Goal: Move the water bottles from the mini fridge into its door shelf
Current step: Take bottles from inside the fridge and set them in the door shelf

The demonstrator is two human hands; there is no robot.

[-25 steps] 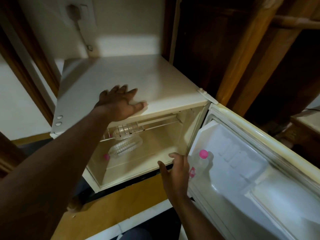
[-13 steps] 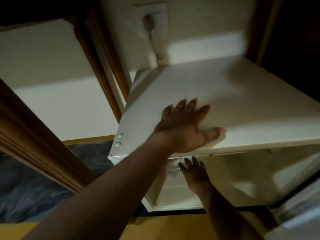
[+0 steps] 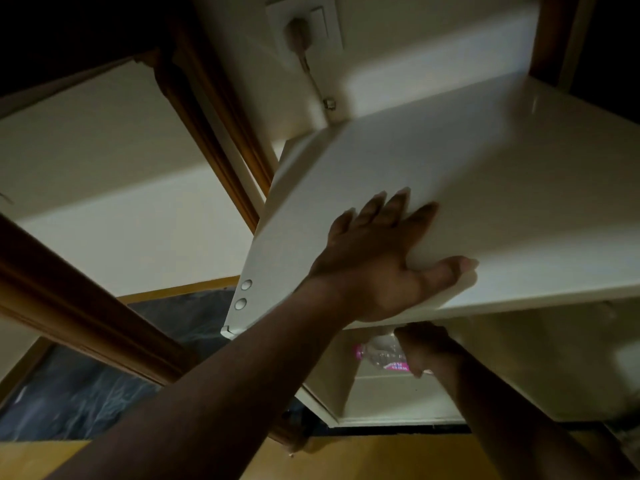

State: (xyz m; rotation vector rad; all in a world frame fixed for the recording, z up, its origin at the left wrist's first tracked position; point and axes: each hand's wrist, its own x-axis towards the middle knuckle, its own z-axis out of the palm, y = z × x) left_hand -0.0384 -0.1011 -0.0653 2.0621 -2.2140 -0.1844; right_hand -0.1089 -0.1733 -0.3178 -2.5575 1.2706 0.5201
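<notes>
The white mini fridge (image 3: 485,188) fills the right half of the view, its open front facing down toward me. My left hand (image 3: 377,261) lies flat on the fridge top near the front edge, fingers spread, thumb along the rim. Just inside the opening, my right hand (image 3: 427,348) is closed around a clear water bottle (image 3: 379,355) with a pink cap and pink label, lying on its side with the cap pointing left. The fridge door and its shelf are out of frame.
A wall socket with a plug and cable (image 3: 304,36) sits above the fridge's back. A wooden frame (image 3: 214,133) runs down the wall to the left, another beam (image 3: 86,306) crosses lower left. The floor (image 3: 346,455) below is yellowish.
The view swung left, away from the door and its bottle. My right hand left the door, reached into the fridge and closed on a bottle. My left hand stayed put.
</notes>
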